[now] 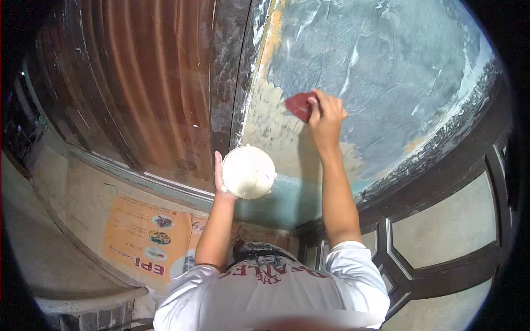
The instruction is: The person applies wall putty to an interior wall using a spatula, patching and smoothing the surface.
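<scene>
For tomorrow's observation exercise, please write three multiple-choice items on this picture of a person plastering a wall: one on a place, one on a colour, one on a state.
1. Where is the scraper?
A. on the floor
B. flat against the wall
C. inside the bowl

2. What colour is the scraper?
A. red
B. green
C. yellow

3. What is the left hand doing?
A. hanging empty
B. pressing the wall
C. holding a white bowl

Answers:
1 B, the right hand presses it on the grey plaster.
2 A, it shows dark red.
3 C, the fingers wrap the bowl's edge.
</scene>
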The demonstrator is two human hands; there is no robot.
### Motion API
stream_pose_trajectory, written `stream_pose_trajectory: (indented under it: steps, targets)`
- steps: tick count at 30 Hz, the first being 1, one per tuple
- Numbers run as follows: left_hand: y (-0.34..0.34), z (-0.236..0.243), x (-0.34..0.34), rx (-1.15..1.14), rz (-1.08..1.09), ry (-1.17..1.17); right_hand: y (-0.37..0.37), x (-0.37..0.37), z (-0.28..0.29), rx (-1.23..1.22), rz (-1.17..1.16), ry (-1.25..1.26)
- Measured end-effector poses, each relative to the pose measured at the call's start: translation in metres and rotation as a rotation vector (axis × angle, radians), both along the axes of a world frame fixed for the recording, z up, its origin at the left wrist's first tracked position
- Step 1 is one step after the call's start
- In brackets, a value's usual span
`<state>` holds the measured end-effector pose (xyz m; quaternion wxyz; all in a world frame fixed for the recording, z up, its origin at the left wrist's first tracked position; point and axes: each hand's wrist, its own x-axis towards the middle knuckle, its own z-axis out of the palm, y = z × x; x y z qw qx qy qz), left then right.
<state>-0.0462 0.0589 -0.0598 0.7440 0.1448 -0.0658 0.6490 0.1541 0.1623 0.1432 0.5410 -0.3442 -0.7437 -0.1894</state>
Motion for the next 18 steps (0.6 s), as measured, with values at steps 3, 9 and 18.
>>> stream_pose_trajectory:
  steps: [3, 9, 18]
  targets:
    - [-0.005, 0.002, -0.004, -0.114, 0.062, 0.056, -0.002, 0.001, 0.013, 0.011, 0.026, 0.051]
    - [-0.008, -0.003, -0.004, -0.084, 0.087, 0.053, -0.007, 0.008, -0.01, -0.027, 0.043, -0.036]
    - [-0.014, -0.013, -0.007, -0.143, 0.098, 0.026, -0.002, 0.02, 0.004, -0.059, 0.069, 0.02]
